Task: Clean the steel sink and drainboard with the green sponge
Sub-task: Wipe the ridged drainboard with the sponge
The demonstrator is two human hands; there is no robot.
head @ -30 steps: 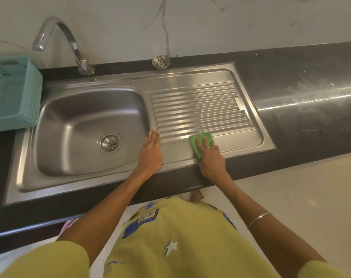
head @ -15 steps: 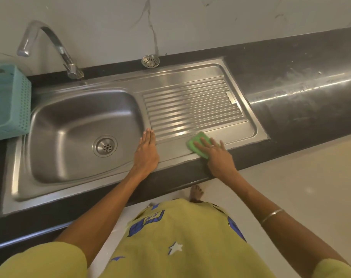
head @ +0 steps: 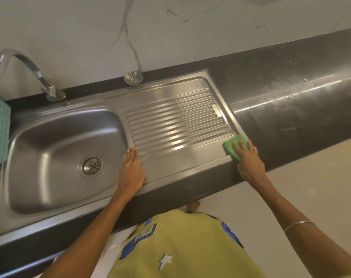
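Pressing flat-fingered, the right hand (head: 248, 157) has slid the sponge (head: 231, 146) toward 3 o'clock to the drainboard (head: 178, 121) corner, finishing the front strip, while the left hand (head: 130, 171) stays flat.

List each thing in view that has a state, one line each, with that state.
Faucet: no water running.
Sink basin: empty, drain open.
Loose strainer: out of the drain, lying at the back wall.
Drainboard: nothing standing on it.
Sponge: flat at the drainboard's near right corner.
Right hand: pressing the sponge.
Left hand: flat on the steel.
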